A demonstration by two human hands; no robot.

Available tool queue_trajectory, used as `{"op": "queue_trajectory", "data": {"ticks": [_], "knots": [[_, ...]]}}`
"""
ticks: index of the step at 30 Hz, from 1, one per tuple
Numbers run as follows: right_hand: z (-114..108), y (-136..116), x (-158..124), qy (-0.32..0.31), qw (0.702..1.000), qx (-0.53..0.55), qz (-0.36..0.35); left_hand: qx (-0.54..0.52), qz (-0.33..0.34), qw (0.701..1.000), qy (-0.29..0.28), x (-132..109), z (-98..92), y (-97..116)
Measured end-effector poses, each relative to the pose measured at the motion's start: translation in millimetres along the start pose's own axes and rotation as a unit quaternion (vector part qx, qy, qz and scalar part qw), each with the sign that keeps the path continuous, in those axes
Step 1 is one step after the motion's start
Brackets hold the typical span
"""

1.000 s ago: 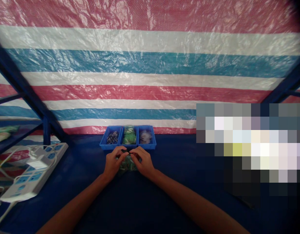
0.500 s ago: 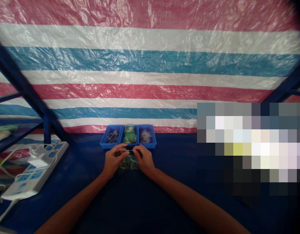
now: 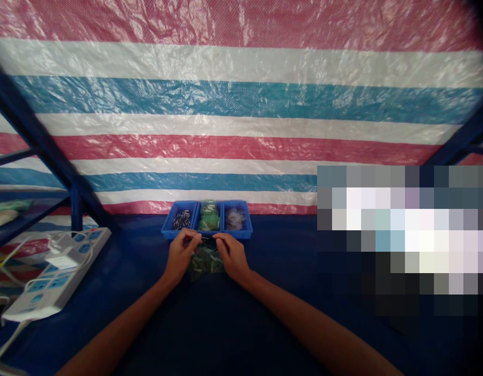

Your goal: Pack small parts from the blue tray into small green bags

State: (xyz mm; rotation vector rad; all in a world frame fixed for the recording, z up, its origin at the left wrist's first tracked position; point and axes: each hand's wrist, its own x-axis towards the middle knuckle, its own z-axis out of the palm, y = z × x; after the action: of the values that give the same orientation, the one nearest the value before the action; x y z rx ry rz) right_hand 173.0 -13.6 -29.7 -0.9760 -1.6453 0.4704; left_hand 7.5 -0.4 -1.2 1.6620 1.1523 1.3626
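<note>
Thumb and index finger of my left hand (image 3: 180, 258) are pinched together on a thin, pale little rod (image 3: 206, 238), too small to name more exactly. Facing it, my right hand (image 3: 234, 257) has its thumb and fingers bent into a pinch near the rod's other end; what they hold, if anything, is too small to make out. Below and between both hands lies a clear greenish plastic bag (image 3: 207, 262) with many small slim pieces. Just beyond the fingers, a left blue bin (image 3: 166, 227) holds dark and silvery pins (image 3: 182, 219).
The middle blue bin holds a green bag (image 3: 209, 216) of small pale pieces; the right blue bin (image 3: 249, 227) has small translucent parts (image 3: 236, 218). A white power strip (image 3: 57, 277) with plugs and cables lies left. Striped sheeting (image 3: 226, 125) hangs behind the blue tabletop (image 3: 288, 250). The right side is pixelated.
My left fingers have closed up and shifted slightly, with the thumb now higher against the index finger. The rod sits a little higher. My right hand has barely moved.
</note>
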Motion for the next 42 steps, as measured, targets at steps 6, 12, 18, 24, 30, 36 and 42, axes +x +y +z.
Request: {"op": "queue_trajectory", "data": {"ticks": [6,12,18,24,30,36,42], "knots": [[-1.0,-1.2,0.1,-0.005,1.000,0.007,-0.002,0.056,0.008,0.998,-0.036,-2.6,-0.4,2.7],[0.0,-0.8,-0.7,0.008,1.000,0.008,-0.001,0.208,0.102,0.971,-0.053,-1.7,-4.8,2.9],[-0.5,-2.2,0.3,0.011,1.000,0.009,0.002,0.202,0.098,0.973,-0.048,-0.9,-4.6,-0.5],[-2.7,-5.3,1.2,0.007,1.000,0.007,-0.013,0.159,0.041,0.986,-0.042,-2.6,-3.6,-0.2],[-1.9,-3.9,-0.5,-0.029,0.999,0.005,-0.020,0.132,0.019,0.990,-0.041,-3.7,-2.4,3.2],[0.2,-1.7,-0.2,-0.062,0.997,0.002,-0.040,0.117,0.003,0.992,-0.039,-4.6,-1.6,3.8],[-0.1,-3.2,-0.5,-0.074,0.996,0.003,-0.049,0.121,0.000,0.991,-0.049,-5.2,-1.5,3.5]]}}
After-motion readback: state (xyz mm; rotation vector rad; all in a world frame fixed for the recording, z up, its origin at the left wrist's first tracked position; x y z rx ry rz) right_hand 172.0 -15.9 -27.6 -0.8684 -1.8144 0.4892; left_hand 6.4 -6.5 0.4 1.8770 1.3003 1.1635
